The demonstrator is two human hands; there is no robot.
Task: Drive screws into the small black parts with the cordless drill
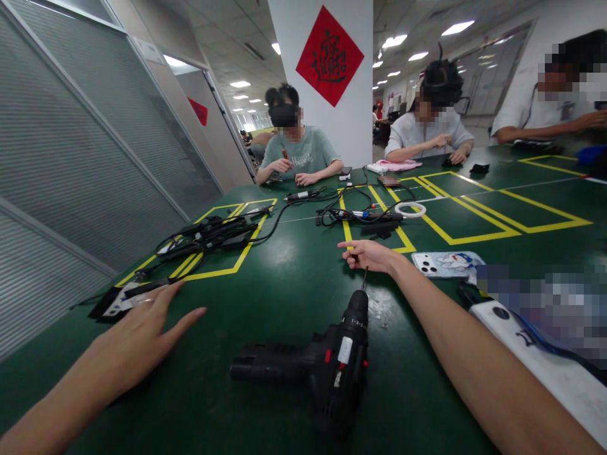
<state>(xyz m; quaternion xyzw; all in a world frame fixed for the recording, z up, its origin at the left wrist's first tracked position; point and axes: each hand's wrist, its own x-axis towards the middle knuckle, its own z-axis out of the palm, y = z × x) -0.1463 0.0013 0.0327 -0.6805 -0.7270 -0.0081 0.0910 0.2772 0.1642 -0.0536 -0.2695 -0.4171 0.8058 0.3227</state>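
Note:
A black cordless drill [339, 366] lies on its side on the green table, between my two forearms, its bit pointing away from me. My left hand [137, 335] is open, thumb spread, fingers reaching toward a black-and-white packet [116, 303] and the near end of a cable pile [213, 237]. Whether the fingertips touch these cannot be told. Just beyond the drill bit, my right hand [367, 254] has its index finger stretched out to the left. Its other fingers are curled, with a small dark spot among them that I cannot make out.
Yellow tape [450, 240] marks rectangles on the table. Ahead lie more cables and tools [365, 216] with a white ring [410, 210]. On the right are a phone [446, 264] and a white device [535, 354]. Three people sit across the table, hands busy.

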